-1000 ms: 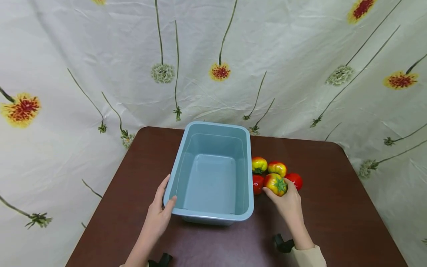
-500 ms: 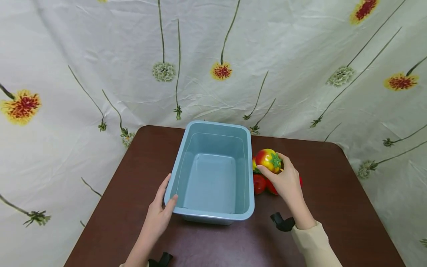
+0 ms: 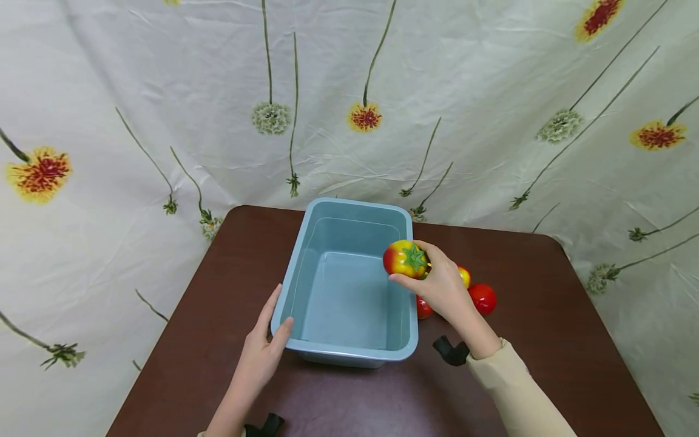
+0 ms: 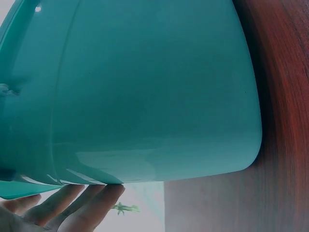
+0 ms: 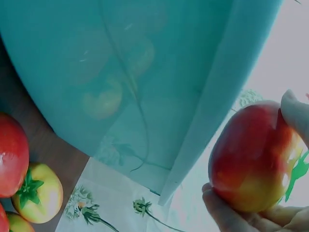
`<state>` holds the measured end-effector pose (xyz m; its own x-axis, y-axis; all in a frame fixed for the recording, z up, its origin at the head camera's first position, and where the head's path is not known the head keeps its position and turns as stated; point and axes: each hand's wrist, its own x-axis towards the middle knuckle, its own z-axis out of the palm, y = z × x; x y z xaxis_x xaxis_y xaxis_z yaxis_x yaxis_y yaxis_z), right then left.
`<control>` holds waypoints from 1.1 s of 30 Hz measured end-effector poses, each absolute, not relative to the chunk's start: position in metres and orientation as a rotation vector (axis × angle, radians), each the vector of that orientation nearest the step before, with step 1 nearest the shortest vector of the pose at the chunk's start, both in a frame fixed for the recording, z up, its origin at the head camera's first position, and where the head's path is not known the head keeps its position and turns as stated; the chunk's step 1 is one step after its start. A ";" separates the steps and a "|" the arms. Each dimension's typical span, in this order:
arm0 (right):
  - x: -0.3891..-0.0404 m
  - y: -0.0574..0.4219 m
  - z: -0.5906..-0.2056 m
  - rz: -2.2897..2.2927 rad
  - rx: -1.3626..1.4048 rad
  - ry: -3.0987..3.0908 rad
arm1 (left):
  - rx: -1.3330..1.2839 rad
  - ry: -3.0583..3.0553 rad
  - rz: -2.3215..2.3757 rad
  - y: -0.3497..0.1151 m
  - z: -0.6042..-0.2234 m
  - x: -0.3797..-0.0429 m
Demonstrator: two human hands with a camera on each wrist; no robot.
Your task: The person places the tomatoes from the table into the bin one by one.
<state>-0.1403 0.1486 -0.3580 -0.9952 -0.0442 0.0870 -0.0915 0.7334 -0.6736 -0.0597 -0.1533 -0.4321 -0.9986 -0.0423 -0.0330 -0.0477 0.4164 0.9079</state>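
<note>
My right hand (image 3: 445, 285) pinches a red-and-yellow artificial tomato (image 3: 405, 259) with a green leafy top, between thumb and fingers. It is held over the right rim of a blue plastic bin (image 3: 355, 354), partly overlapping the bin's inside in the head view. In the right wrist view the tomato (image 5: 253, 157) appears beside the rim, well above the table. My left hand (image 3: 264, 347) grips the bin's near left corner, thumb over the rim and fingers along the outer wall (image 4: 159, 96). Nothing lies on the visible bin floor.
Right of the bin lie a red tomato (image 3: 483, 298), another red one (image 3: 424, 308) close to its wall, and a yellowish one (image 3: 465, 277) partly behind my hand. All rest on a dark brown table (image 3: 546, 340). A flowered white cloth (image 3: 480, 91) hangs behind.
My right hand has lifted the red-and-yellow tomato from the group and carried it left to the bin's right rim. My left hand stays on the bin.
</note>
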 end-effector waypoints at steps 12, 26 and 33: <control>-0.146 0.137 -0.366 1.011 0.444 -2.942 | -0.081 2.638 1.694 -0.152 -0.432 -0.060; -0.144 0.136 -0.370 0.882 0.506 -3.042 | -0.111 2.610 1.666 -0.151 -0.430 -0.060; -0.143 0.149 -0.372 0.930 0.577 -2.902 | -0.099 2.632 1.634 -0.150 -0.429 -0.061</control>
